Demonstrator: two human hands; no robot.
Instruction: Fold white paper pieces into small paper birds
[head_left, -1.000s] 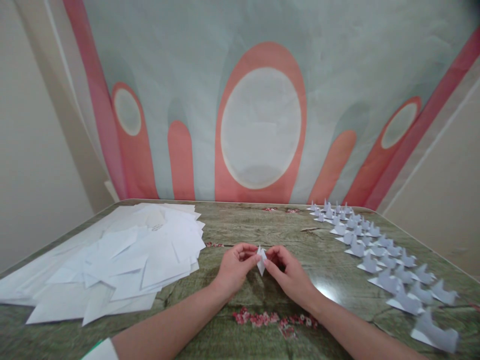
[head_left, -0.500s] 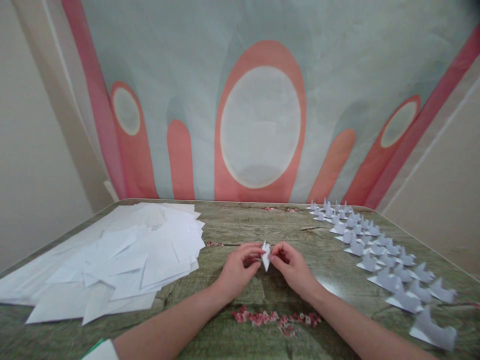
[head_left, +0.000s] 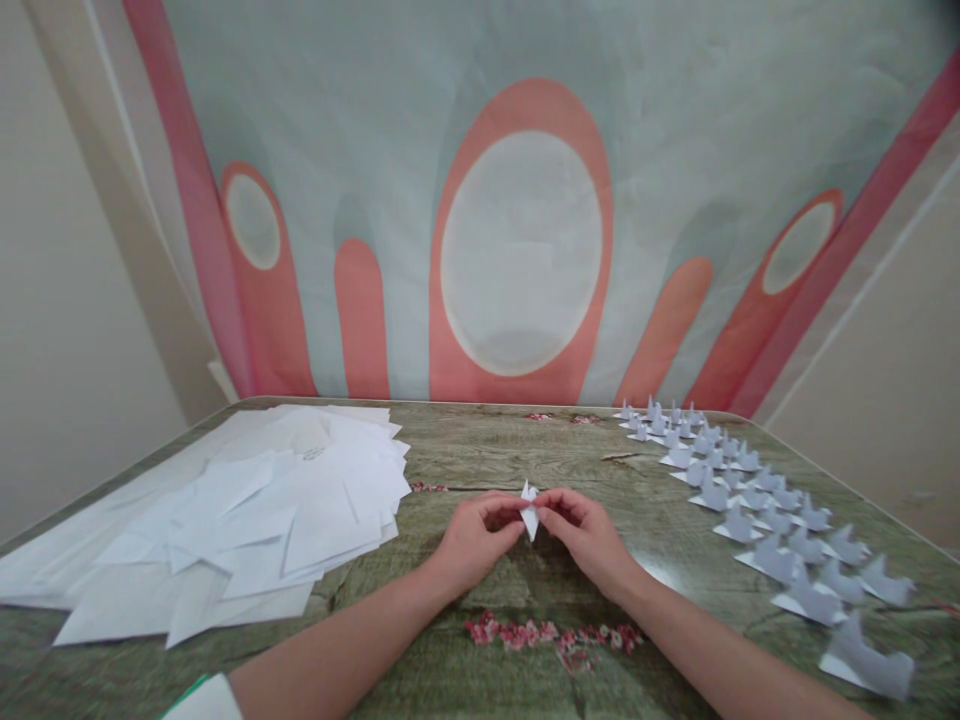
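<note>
A small white folded paper bird (head_left: 529,519) is held upright just above the table, between my two hands. My left hand (head_left: 484,535) pinches its left side, with the fingers bent together near the upper part. From the other side, my right hand (head_left: 581,525) grips it between thumb and forefinger. The fingertips of both hands nearly meet at the bird's upper half and cover part of it. Its pointed top and lower tip stay visible.
A spread pile of white paper sheets (head_left: 300,500) covers the table's left side. Several rows of folded paper birds (head_left: 810,595) stand along the right. The wood-patterned table (head_left: 480,440) meets a printed backdrop (head_left: 660,120) behind.
The fingers of both hands have closed in, and the right hand has shifted slightly left across the paper bird. The bird has tilted a little. The sheets and rows look the same.
</note>
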